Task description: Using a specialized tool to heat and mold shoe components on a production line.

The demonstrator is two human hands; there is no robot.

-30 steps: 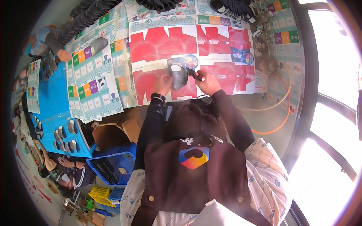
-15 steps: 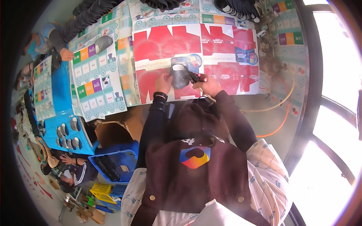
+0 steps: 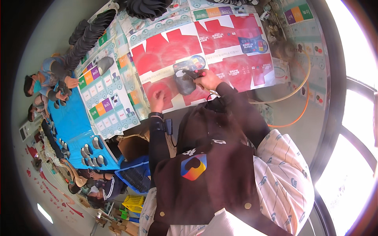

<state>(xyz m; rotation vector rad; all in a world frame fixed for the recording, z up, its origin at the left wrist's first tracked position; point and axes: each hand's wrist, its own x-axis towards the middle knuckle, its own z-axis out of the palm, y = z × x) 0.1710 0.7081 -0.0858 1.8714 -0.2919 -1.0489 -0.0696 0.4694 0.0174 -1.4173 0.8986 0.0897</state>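
Observation:
On the red-and-white printed sheet (image 3: 169, 47) lies a dark grey, cup-shaped piece (image 3: 184, 85) with a pale patch at its far edge. My right hand (image 3: 210, 80) is closed round a black hand tool (image 3: 193, 74) with red parts. The tool looks like a small spray or air gun, and its tip lies over the far edge of the grey piece. My left hand (image 3: 157, 101) is off the piece, just left of it over the sheet's near edge, fingers loosely bent and apart with nothing seen between them.
A similar grey piece (image 3: 105, 65) lies on printed sheets to the left. Stacked dark pieces (image 3: 147, 8) stand at the back. A yellowish hose (image 3: 289, 94) and an orange hose (image 3: 301, 116) loop at the right. Other people work along the blue table (image 3: 71, 112), left.
My left hand has let go of the grey piece and drawn away to the left. My right hand keeps the tool at the piece. The whole view has tilted somewhat.

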